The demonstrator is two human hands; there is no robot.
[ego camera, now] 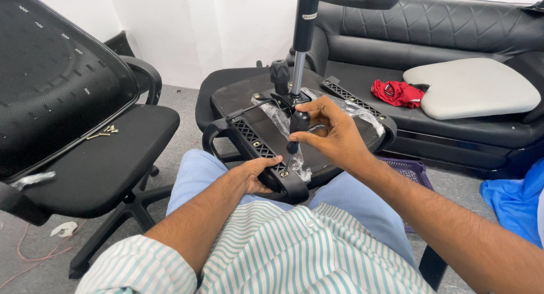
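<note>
Grey carpet floor point(170, 101), white wall, black leather sofa point(453, 27) behind; upturned chair seat point(266, 110) across the lap.

Lying bottom-up with gas cylinder point(301, 39) pointing up, black armrest point(266, 158) running toward the body. Screwdriver point(294, 136) nearly upright, tip down at a screw near the armrest's close end. Right hand point(331, 132) closed around the screwdriver handle; left hand point(255, 175) curled on the armrest, gripping its end. Finished office chair point(85, 146) at left, loose screws point(103, 132) on its seat.
</note>
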